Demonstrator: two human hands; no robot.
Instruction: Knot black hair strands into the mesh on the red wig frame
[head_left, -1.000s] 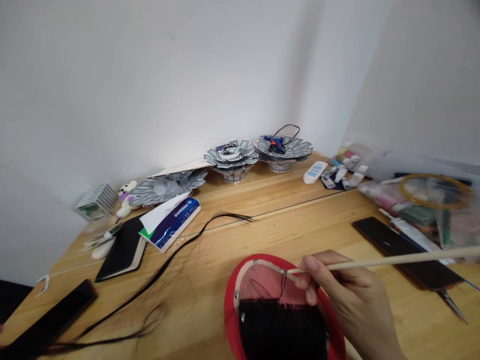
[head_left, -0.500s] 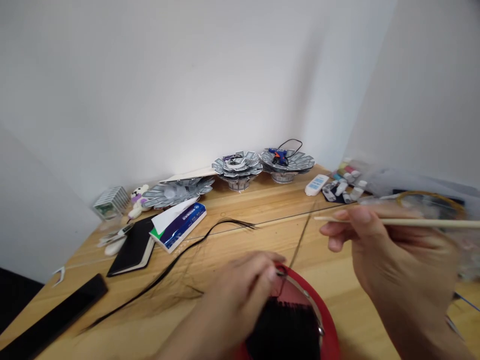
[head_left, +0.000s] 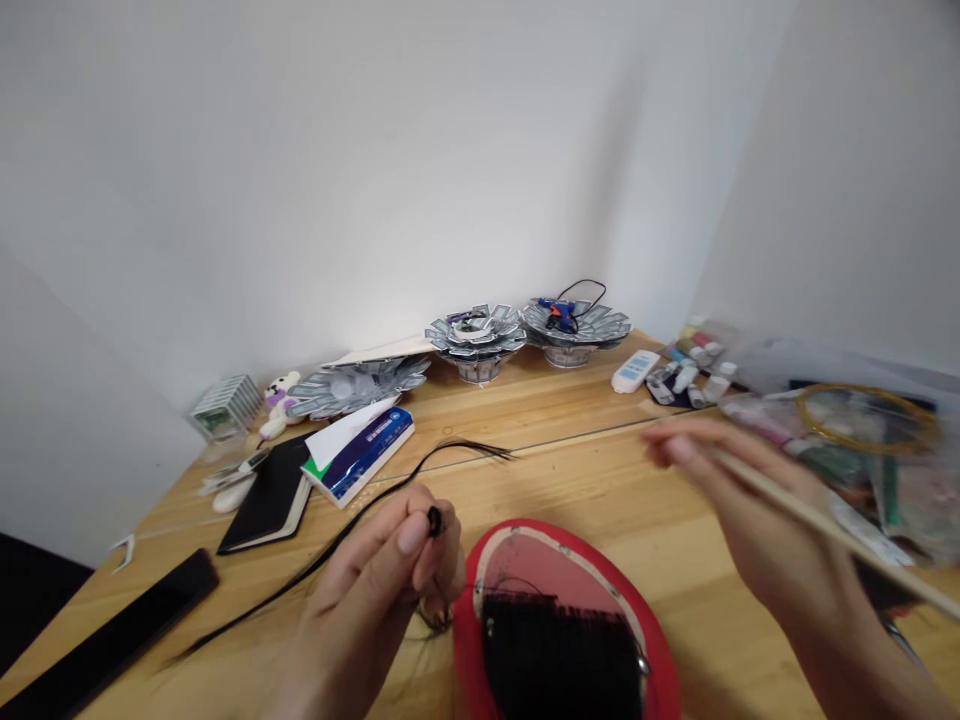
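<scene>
The left hand [head_left: 371, 595] is pinching a small black bit [head_left: 434, 520] tight in its fingers, just beside the red board [head_left: 466, 640] holding black hair [head_left: 559, 660]. The right hand [head_left: 750, 510] is gripping a thin stick [head_left: 810, 500].

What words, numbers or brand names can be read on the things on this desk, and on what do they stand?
No text can be read. The print on the blue and white box is too small and blurred, and so are any marks on the white remote control and the small white tubes.
</scene>
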